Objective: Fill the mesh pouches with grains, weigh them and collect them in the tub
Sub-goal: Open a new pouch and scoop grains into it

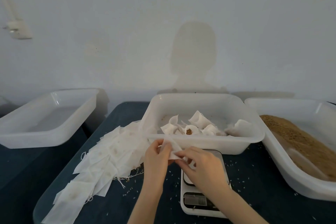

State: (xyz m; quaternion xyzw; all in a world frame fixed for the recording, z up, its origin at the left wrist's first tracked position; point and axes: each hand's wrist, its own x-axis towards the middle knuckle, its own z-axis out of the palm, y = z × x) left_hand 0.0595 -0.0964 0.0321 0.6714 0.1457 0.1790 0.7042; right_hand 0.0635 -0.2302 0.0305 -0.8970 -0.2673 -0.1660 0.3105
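Left hand (156, 154) and right hand (201, 165) seen pinching one white mesh pouch (171, 149) at frame centre, held above the scale (201, 200), just before the middle tub (203, 142), grains (298, 142) heaped at right.

Left hand (156, 158) and right hand (201, 165) pinching a mesh pouch (171, 148), above scale (203, 200), before tub (203, 141)

Left hand (157, 156) and right hand (201, 166) bare, forearms unsleeved.
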